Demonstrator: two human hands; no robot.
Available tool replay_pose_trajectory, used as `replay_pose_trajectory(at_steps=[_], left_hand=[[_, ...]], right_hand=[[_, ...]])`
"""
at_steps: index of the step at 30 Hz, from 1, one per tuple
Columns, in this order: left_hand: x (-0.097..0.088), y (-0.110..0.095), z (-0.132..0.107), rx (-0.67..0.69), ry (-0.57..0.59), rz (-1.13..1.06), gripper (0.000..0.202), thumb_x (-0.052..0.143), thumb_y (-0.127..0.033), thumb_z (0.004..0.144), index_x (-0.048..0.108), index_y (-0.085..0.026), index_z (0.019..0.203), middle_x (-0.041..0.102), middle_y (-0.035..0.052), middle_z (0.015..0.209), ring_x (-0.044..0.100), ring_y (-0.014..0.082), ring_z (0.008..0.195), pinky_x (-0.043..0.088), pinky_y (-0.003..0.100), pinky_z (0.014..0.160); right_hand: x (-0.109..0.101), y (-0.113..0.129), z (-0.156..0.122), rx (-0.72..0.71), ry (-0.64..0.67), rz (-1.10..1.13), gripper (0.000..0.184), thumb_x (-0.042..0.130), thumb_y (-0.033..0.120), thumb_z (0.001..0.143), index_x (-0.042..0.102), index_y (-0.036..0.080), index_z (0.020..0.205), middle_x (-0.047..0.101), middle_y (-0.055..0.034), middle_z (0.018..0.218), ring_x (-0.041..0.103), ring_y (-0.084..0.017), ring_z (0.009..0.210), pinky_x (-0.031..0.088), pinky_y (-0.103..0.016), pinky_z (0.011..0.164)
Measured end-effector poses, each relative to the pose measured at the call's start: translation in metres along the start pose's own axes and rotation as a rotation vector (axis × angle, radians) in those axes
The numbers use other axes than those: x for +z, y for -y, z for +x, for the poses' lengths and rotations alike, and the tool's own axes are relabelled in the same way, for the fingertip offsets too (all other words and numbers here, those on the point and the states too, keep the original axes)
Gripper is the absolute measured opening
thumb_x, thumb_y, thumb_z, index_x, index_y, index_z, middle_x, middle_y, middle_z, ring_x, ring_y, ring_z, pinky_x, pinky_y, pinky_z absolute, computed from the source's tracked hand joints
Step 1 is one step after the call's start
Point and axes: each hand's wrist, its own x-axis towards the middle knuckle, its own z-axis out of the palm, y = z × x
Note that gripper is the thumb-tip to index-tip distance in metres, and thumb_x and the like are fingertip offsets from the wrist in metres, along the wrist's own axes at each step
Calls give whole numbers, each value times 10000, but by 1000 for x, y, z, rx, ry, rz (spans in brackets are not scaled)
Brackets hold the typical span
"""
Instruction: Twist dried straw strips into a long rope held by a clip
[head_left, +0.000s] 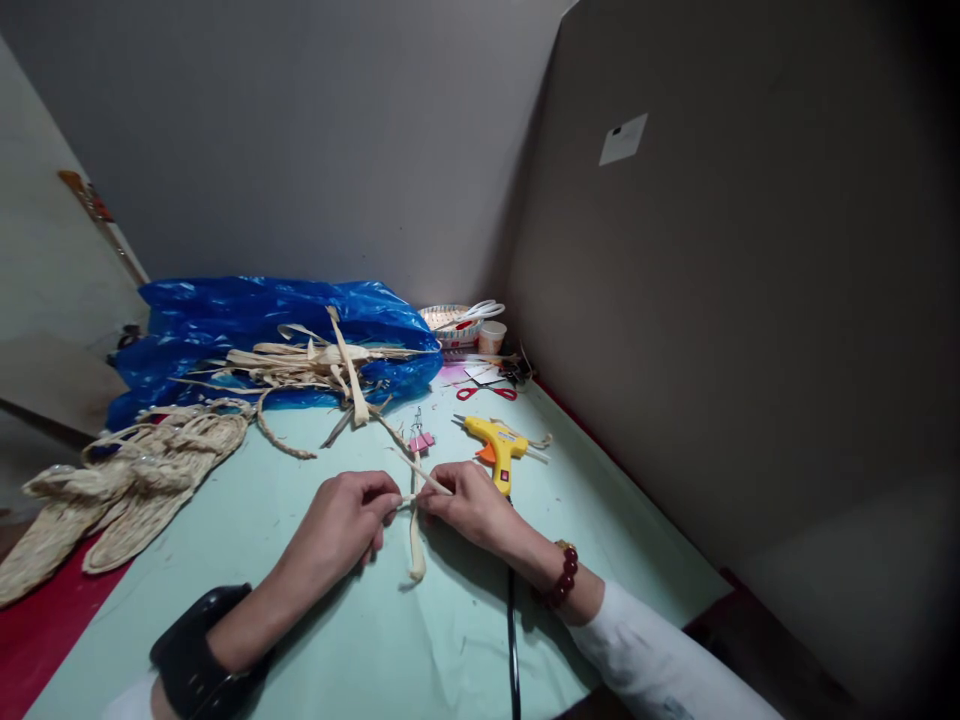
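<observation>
Pinching thumb to finger, the left hand (354, 515) and right hand (466, 507) each grip pale fibre strands (417, 556) at frame centre, probably for tension against the pink clip (421, 443) above. Room extends toward bottom centre, bounded rightward by the black cable (513, 640); the table (360, 650) edge slants lower right.

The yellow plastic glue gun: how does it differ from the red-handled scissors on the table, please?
The yellow plastic glue gun looks larger than the red-handled scissors. The glue gun lies nearer the right hand; the scissors lie farther back. Both lie unheld on the pale green tabletop.
</observation>
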Motion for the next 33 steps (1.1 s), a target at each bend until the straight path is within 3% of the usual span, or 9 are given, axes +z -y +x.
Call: replay_pose_trajectory(at_steps=[6,9,15,19,22,24,26,29,33], left_hand=[[19,-12,-17,184,-243,245,219,479,-261,818,603,-179,658,580,-3,602,533,148,571,388,248,548],[37,-10,-25,404,-335,438,238,421,-179,851,593,-177,687,591,20,667,565,157,584,407,263,559],[54,1,-29,693,-363,750,324,331,-36,838,624,-159,777,623,54,696,613,184,554,443,283,513],[43,-5,-30,593,-241,650,288,381,-165,891,643,-178,770,648,52,738,635,197,632,463,297,565],[26,-12,-23,330,-241,384,367,407,-349,907,614,-188,650,624,33,656,614,185,640,463,307,628],[17,-12,-14,169,-233,155,298,433,-379,879,616,-176,760,625,26,676,591,157,583,453,277,572],[12,-9,-4,15,28,-135,282,454,-418,845,588,-172,881,604,-3,634,510,124,419,387,243,419],[10,-3,8,-24,268,-369,296,532,-440,791,575,-148,792,521,-40,539,397,75,346,284,200,357],[3,-2,13,37,312,-358,267,584,-379,755,625,-118,721,524,-21,543,380,66,416,255,188,411]], right_hand=[[7,-2,-1,-2,-46,94,122,573,190,712,674,141,665,596,2,561,489,-100,519,330,-196,491],[6,-2,1,56,-1,241,122,587,184,702,690,131,665,566,9,511,479,-93,475,335,-195,477],[0,2,-1,131,87,459,133,615,193,711,655,111,615,490,39,435,378,-56,414,259,-189,440],[2,-2,-2,107,96,484,117,619,176,697,630,109,602,494,39,467,374,-56,432,248,-193,437],[2,-3,-2,54,117,468,143,611,199,725,644,106,621,519,27,485,396,-62,446,265,-193,450],[1,-2,-2,25,121,439,177,615,239,751,672,102,655,532,20,496,394,-61,451,267,-191,458],[-1,1,-3,1,126,448,205,638,283,756,678,104,666,540,18,519,379,-56,456,270,-188,464],[-5,4,-4,-4,141,472,227,653,318,755,662,115,653,552,17,550,385,-60,471,291,-187,483],[-8,2,-4,-56,159,348,185,586,259,790,683,129,701,605,-1,615,464,-87,553,338,-191,538]])
